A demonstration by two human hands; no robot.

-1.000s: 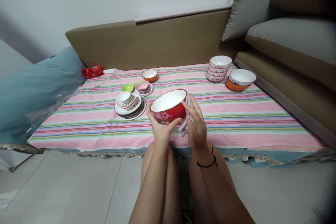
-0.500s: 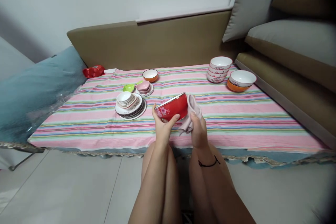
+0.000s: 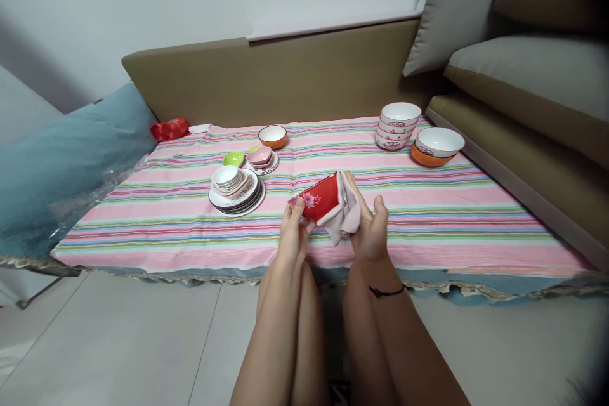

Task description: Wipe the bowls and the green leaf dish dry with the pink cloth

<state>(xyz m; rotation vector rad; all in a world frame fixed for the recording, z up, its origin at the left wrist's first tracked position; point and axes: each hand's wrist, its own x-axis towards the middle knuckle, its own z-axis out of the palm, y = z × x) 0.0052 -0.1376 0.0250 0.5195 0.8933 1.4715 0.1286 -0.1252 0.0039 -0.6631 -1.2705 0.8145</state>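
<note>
A red bowl (image 3: 324, 198) with pink flowers is tilted on its side above the striped cloth, its outside facing me. My left hand (image 3: 294, 226) is closed on its left edge, thumb on the flowered side and fingers beneath. Against the bowl's right side lies a pale pink-grey wiping cloth (image 3: 349, 209), covering that part. My right hand (image 3: 372, 229) holds the cloth to the bowl from the right, its thumb raised apart and the other fingers partly hidden behind the cloth.
Stacked plates with small white bowls (image 3: 236, 192), pink dishes (image 3: 259, 156), a green dish (image 3: 233, 160) and an orange bowl (image 3: 273, 137) stand on the left. To the right are stacked white bowls (image 3: 398, 127) and a white bowl (image 3: 439, 142) on an orange one. Cushions (image 3: 528, 85) border the right.
The red bowl has turned in my hands, showing more of its flowers. My right hand has swung its thumb outward, and the cloth now wraps more of the bowl's right side.
</note>
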